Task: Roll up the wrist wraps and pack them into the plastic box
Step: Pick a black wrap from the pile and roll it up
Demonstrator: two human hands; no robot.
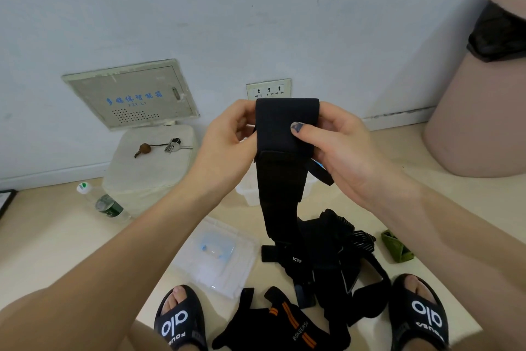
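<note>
While your left hand (227, 134) and right hand (338, 137) gripped one half-rolled black elastic wrist wrap (284, 128) at frame centre, several black wraps (327, 259) lay unrolled below; the clear plastic box (249, 188) showed nothing packed.

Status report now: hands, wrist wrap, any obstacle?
Left hand and right hand both grip black wrist wrap, partly rolled, tail hanging. Plastic box behind it, mostly hidden. More wraps on floor; nothing blocking.
</note>
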